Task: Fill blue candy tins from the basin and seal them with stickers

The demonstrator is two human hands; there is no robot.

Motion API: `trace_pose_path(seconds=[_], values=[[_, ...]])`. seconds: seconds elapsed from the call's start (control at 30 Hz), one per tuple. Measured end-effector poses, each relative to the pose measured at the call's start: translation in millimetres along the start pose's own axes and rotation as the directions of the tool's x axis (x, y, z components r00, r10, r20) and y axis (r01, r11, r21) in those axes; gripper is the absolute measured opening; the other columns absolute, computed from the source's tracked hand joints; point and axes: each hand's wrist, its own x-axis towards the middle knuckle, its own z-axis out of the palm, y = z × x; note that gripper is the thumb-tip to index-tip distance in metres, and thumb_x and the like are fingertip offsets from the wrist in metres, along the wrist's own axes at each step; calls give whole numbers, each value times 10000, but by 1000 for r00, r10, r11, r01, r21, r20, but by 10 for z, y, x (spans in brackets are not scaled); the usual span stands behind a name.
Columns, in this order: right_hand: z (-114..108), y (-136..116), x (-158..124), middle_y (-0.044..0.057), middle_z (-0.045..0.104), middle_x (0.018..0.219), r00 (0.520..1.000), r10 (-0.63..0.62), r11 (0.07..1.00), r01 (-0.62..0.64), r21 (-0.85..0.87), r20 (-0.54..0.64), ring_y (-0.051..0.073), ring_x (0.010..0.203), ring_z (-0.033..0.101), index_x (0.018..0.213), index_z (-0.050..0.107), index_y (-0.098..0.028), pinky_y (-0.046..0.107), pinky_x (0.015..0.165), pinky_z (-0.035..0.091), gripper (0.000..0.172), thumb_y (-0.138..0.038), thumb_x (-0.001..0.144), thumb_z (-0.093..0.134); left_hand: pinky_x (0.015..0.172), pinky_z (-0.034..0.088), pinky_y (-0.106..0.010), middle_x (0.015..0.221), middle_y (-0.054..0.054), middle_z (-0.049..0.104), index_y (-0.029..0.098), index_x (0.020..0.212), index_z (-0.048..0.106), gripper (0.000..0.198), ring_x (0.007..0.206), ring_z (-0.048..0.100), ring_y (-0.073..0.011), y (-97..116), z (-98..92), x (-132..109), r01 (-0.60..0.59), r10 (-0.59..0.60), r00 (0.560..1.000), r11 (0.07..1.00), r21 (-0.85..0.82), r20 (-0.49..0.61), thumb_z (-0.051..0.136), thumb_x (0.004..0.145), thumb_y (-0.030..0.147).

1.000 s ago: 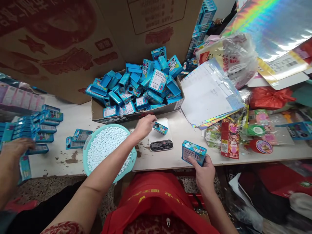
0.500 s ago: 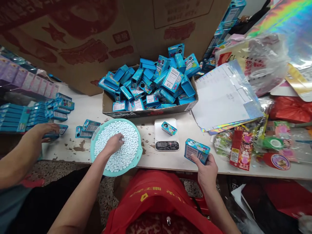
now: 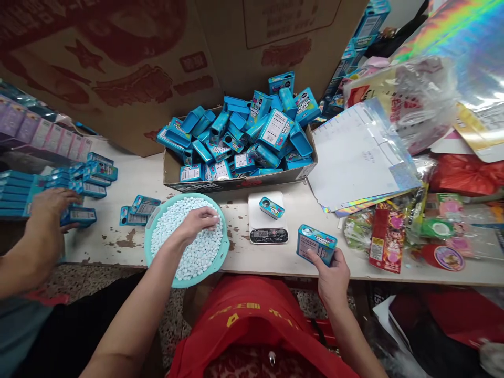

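Note:
My left hand (image 3: 199, 221) hovers over the teal basin (image 3: 150, 249), which is full of small white candies (image 3: 189, 257). Its fingers are pinched together, apparently on a few candies. My right hand (image 3: 333, 275) grips a blue tin box (image 3: 315, 244) standing at the table's front edge. Between the hands sits a small white scale (image 3: 269, 227) with an open blue tin (image 3: 271, 208) lying on it.
A cardboard tray (image 3: 240, 181) heaped with blue tins stands behind the scale. Another person's hand (image 3: 51, 207) rests on stacked blue boxes (image 3: 84, 181) at the left. Holographic bags (image 3: 362, 157) and snack packets (image 3: 389, 231) crowd the right side. Large cartons (image 3: 129, 58) stand behind.
My left hand left the tin on the scale, dipped into the candies, and has now lifted with its fingers pinched. The other person's hand moved along the stacked boxes. The view shifted.

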Motion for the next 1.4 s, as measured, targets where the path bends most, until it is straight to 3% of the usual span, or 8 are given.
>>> trace_pose_path(seconds=[0.1, 0.2, 0.3, 0.4, 0.7, 0.9, 1.27, 1.4], values=[[-5, -19, -17, 8, 653, 774, 1000, 9, 1000, -9, 20, -4, 154, 693, 557, 888, 579, -164, 287, 699, 461, 445, -424, 581, 768, 553, 421, -255, 634, 2, 557, 152, 768, 585, 162, 550, 520, -111, 340, 520, 243, -150, 116, 978, 967, 205, 172, 631, 669, 272], [-23, -31, -38, 8, 652, 777, 1000, 21, 1000, -21, 20, -13, 157, 703, 557, 887, 582, -164, 292, 707, 460, 453, -429, 572, 771, 630, 427, -275, 724, -25, 594, 165, 815, 610, 127, 658, 557, -147, 562, 930, 478, -358, 255, 933, 735, 576, 254, 538, 710, 158], [-59, 0, -54, 6, 650, 780, 999, 38, 999, -37, 32, -29, 158, 707, 558, 913, 586, -166, 299, 716, 459, 469, -423, 570, 776, 717, 420, -292, 859, -61, 605, 170, 837, 625, 212, 800, 569, -184, 624, 1151, 628, -487, 334, 869, 442, 753, 365, 470, 722, 82], [-100, 47, -62, 11, 654, 796, 998, 57, 997, -55, 60, -38, 160, 711, 563, 927, 587, -163, 299, 713, 460, 476, -420, 573, 775, 727, 413, -291, 939, -73, 592, 172, 913, 624, 267, 831, 567, -190, 606, 1223, 693, -529, 345, 839, 332, 781, 421, 455, 730, 75], [-156, 77, -43, 15, 649, 807, 996, 51, 997, -47, 55, -70, 153, 710, 549, 915, 583, -164, 299, 712, 461, 455, -424, 590, 766, 687, 414, -254, 835, -13, 656, 180, 888, 631, 169, 733, 566, -144, 663, 971, 683, -471, 476, 865, 666, 578, 157, 517, 770, 221], [-136, 83, -11, 21, 645, 814, 998, 31, 999, -28, 46, -59, 151, 713, 552, 915, 582, -159, 298, 710, 466, 444, -410, 596, 763, 639, 400, -247, 791, -7, 657, 178, 880, 639, 189, 669, 550, -133, 577, 772, 655, -356, 376, 923, 747, 561, 84, 543, 754, 280], [-97, 81, 4, 22, 650, 834, 998, 14, 997, -9, 70, -68, 154, 720, 565, 937, 589, -160, 331, 752, 479, 445, -397, 604, 765, 693, 409, -272, 857, -18, 663, 194, 914, 628, 199, 743, 569, -160, 613, 873, 655, -409, 390, 901, 621, 669, 189, 481, 817, 287], [-76, 74, -9, 32, 662, 847, 998, 15, 997, -11, 73, -58, 167, 739, 583, 949, 590, -158, 345, 765, 483, 452, -396, 605, 762, 847, 416, -323, 1196, -59, 563, 229, 1173, 529, 432, 1049, 520, -218, 525, 998, 707, -578, 422, 805, 400, 711, 417, 608, 755, 306]])
